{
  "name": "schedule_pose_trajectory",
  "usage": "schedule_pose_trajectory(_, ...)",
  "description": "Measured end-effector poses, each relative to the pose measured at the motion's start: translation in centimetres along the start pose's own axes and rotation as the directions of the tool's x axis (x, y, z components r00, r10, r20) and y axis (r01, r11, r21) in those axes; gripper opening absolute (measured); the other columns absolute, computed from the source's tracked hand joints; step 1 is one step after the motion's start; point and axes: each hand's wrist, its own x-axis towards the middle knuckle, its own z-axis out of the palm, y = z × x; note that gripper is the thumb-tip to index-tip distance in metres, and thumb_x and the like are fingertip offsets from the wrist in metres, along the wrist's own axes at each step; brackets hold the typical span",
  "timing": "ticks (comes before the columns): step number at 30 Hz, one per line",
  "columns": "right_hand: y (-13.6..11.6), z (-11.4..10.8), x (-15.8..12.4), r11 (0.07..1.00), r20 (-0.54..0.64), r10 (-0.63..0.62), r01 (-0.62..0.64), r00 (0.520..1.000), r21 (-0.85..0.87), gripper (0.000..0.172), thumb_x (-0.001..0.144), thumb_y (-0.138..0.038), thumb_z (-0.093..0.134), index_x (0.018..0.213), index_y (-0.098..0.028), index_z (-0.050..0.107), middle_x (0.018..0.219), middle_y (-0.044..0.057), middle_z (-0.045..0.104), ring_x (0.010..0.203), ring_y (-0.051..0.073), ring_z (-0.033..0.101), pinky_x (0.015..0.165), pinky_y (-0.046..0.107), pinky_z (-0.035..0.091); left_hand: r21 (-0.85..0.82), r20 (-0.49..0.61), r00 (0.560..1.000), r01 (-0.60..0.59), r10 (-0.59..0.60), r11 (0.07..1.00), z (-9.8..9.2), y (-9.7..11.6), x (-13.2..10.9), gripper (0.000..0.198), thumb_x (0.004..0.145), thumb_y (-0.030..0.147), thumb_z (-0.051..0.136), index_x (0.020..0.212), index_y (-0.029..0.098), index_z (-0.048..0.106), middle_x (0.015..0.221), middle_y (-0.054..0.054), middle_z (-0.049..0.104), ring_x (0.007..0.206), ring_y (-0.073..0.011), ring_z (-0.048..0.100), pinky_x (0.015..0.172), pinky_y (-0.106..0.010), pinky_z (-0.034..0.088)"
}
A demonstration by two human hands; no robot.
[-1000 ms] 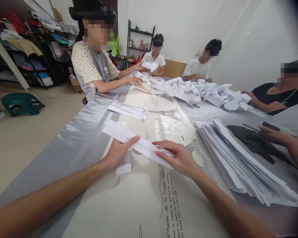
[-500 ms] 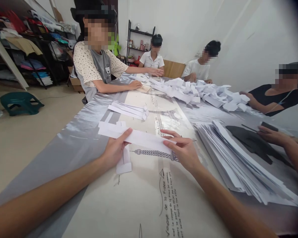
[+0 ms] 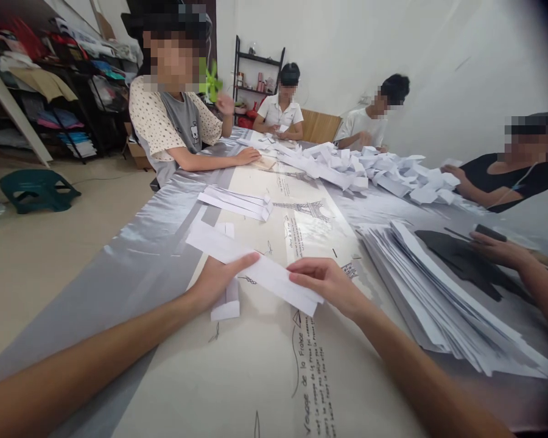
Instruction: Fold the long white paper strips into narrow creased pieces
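Note:
A long white paper strip [image 3: 251, 261] is held above the table, slanting down toward the right. My left hand [image 3: 219, 277] is closed on its middle, thumb on top and fingers hidden underneath. Near the strip's right end, my right hand [image 3: 326, 280] pinches the upper edge between thumb and fingers. Beneath my left hand, another folded white paper piece [image 3: 226, 309] lies on the printed tablecloth [image 3: 237, 377], partly covered. Farther up the table rests a small stack of folded paper strips [image 3: 235, 202].
On the right lies a tall fanned stack of white paper sheets [image 3: 438, 304]. A heap of folded white papers [image 3: 356, 167] covers the far side. Several people sit around the table; one co-worker's hand [image 3: 497, 246] holds a dark object. A green stool [image 3: 39, 190] stands on the floor at left.
The paper strip has tilted, its right end now lower and nearer me. My right hand has moved slightly down and left, fingers closer together. The person at left has raised one hand.

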Motion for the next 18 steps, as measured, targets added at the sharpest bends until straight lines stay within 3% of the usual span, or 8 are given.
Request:
schedule_pose_trajectory(4,0.1,0.0,0.1,0.999,0.057,-0.008,0.009,0.998,-0.033,0.026,0.088,-0.046,0.074,0.091,-0.021,0.077,0.083,0.004,0.074,0.069,0.016,0.068,0.055,0.026,0.049,-0.015,0.035,0.999,0.0,0.0,1.0,0.0,-0.2,0.1,0.035,0.076,0.046,0.084,0.091,0.016,0.077,0.099,-0.01,0.078,0.094,-0.0261,0.072,0.081,-0.034,0.057)
schedule_pose_trajectory(7,-0.1,-0.1,0.0,0.999,0.053,-0.031,0.033,0.998,-0.039,0.023,0.089,-0.044,0.074,0.092,-0.021,0.076,0.083,0.003,0.073,0.068,0.014,0.066,0.054,0.025,0.048,-0.115,-0.001,1.0,-0.007,0.006,0.993,0.1,-0.4,0.6,0.036,0.077,0.047,0.082,0.091,0.014,0.077,0.099,-0.012,0.078,0.092,-0.0255,0.072,0.081,-0.034,0.057)
schedule_pose_trajectory(10,-0.2,0.0,0.0,0.999,0.088,-0.004,0.008,0.996,-0.053,0.023,0.088,-0.044,0.075,0.095,-0.021,0.075,0.081,0.002,0.071,0.067,0.013,0.065,0.053,0.024,0.047,-0.088,-0.037,0.999,-0.031,0.028,0.996,0.2,-0.4,0.5,0.034,0.076,0.046,0.083,0.089,0.015,0.077,0.097,-0.011,0.078,0.09,-0.0251,0.073,0.08,-0.033,0.057)
schedule_pose_trajectory(15,0.1,1.4,0.1,0.998,0.154,-0.035,0.042,0.987,-0.043,0.023,0.089,-0.044,0.073,0.089,-0.022,0.075,0.089,0.002,0.072,0.074,0.014,0.065,0.063,0.027,0.052,0.013,0.134,0.991,-0.014,0.012,1.0,0.6,0.6,-0.5,0.03,0.08,0.046,0.08,0.087,0.017,0.078,0.097,-0.011,0.079,0.089,-0.0274,0.075,0.083,-0.037,0.059)
schedule_pose_trajectory(18,0.2,2.0,0.3,0.998,0.141,-0.035,0.042,0.989,-0.048,0.025,0.09,-0.045,0.071,0.085,-0.021,0.075,0.084,0.001,0.07,0.07,0.013,0.062,0.061,0.027,0.049,-0.069,0.113,0.993,-0.007,0.015,0.998,0.7,0.8,-0.3,0.033,0.08,0.048,0.079,0.086,0.015,0.078,0.093,-0.012,0.079,0.087,-0.0282,0.075,0.082,-0.037,0.059)
